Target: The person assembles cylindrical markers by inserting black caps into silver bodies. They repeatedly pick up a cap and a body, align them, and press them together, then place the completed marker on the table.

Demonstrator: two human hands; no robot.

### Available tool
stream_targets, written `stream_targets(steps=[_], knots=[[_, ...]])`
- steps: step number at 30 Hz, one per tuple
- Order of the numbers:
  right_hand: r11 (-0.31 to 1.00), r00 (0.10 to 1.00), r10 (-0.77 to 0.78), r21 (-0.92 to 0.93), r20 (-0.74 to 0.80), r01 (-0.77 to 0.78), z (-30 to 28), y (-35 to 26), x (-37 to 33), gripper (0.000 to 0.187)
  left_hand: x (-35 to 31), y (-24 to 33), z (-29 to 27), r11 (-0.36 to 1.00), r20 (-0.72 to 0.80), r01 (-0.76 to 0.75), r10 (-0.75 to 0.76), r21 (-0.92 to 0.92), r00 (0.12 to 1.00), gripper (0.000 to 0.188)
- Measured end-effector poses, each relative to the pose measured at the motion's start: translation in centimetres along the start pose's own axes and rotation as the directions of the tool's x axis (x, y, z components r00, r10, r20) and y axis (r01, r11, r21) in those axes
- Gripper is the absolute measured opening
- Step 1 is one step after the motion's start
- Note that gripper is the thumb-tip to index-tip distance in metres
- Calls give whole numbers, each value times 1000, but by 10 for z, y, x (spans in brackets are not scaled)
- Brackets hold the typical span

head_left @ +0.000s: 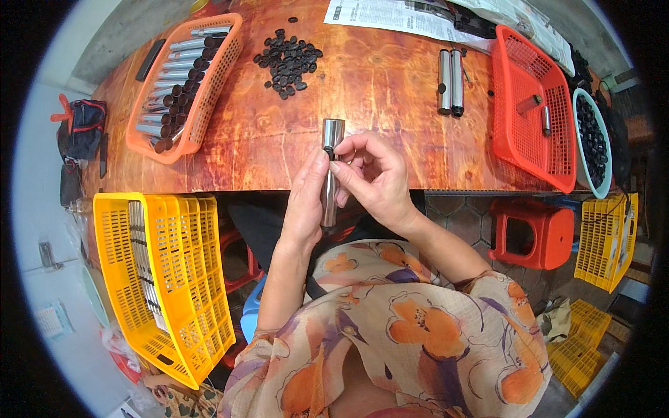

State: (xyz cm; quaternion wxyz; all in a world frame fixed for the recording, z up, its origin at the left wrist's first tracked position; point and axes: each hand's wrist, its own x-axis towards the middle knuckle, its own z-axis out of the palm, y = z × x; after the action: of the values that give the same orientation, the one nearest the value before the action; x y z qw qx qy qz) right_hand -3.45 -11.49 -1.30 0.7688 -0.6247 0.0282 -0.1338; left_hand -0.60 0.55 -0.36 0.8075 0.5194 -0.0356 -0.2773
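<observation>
Silver tube (329,189) between left hand (304,195) and right hand (385,182)

A loose, wide-sleeved cream fabric top (390,362), printed with large orange flowers (426,327), purple patches and thin dark outlines, is worn above black legwear (259,226); the hands (385,182) are left bare.

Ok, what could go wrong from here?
The shiny silver metal tube could slip and fall: its lower end reaches past the edge of the glossy brown wooden table. The small black piece against it, near the right hand, might drop. The loose pile of black oval pieces could scatter if bumped.
</observation>
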Motion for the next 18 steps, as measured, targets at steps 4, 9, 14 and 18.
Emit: stream_targets(steps=[4, 9, 14, 18], knots=[[979, 991, 124, 157, 45, -130, -3, -16, 2, 17, -2, -4, 1, 983, 12, 58, -57, -171, 998, 37], [987, 991, 108, 109, 82, -117, -11, -18, 6, 20, -3, -6, 7, 927, 79, 117, -95, -356, 992, 35], [996, 994, 58, -69, 97, -51, -16, -21, 8, 15, -3, -8, 8, 904, 111, 140, -103, -404, 988, 29], [970, 990, -77, -219, 121, 102, -19, -15, 10, 15, -3, -7, 12, 943, 80, 65, -41, -327, 996, 29]])
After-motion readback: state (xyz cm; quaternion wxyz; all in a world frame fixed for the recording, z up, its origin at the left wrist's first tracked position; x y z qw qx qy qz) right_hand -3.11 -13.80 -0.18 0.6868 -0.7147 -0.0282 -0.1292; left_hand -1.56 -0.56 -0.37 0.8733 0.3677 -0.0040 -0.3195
